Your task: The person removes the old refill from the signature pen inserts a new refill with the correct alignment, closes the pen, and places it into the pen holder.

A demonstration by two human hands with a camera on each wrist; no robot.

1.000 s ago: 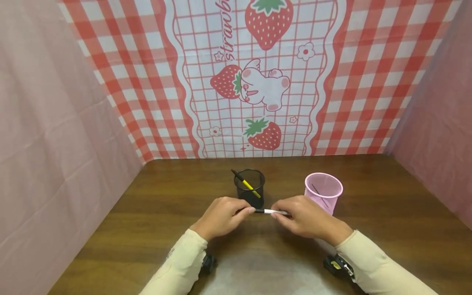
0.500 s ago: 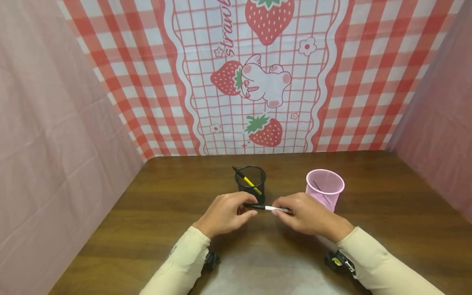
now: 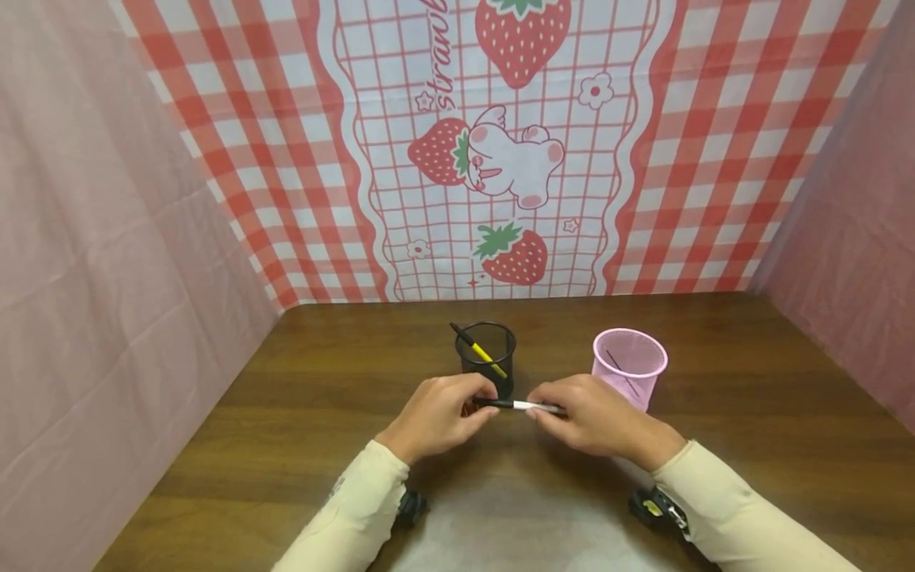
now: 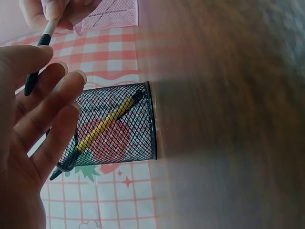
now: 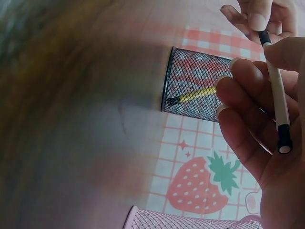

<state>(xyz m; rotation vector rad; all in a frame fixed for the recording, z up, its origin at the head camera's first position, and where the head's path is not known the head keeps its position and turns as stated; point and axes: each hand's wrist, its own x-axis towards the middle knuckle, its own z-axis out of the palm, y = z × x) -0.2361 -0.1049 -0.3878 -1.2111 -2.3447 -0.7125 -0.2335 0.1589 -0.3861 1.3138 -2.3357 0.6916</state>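
A white pen with black ends is held level between both hands, in front of the black mesh cup. My left hand pinches its black tip end between thumb and fingers; the point shows past the thumb in the left wrist view. The right hand grips the white barrel with the thumb against it, the black rear end lying over the palm. Behind the left fingers stands the black mesh cup, holding a yellow pen with black ends that leans out to the left.
A pink mesh cup stands behind the right hand, a thin dark line visible inside it. The brown wooden table runs back to a red-and-white checked cloth with strawberries. Pink cloth walls close both sides.
Compared with a second ago, the left fingers have spread slightly and more of the pen's black end shows. The head view has shifted a little. Over the last half second hardly anything differs.
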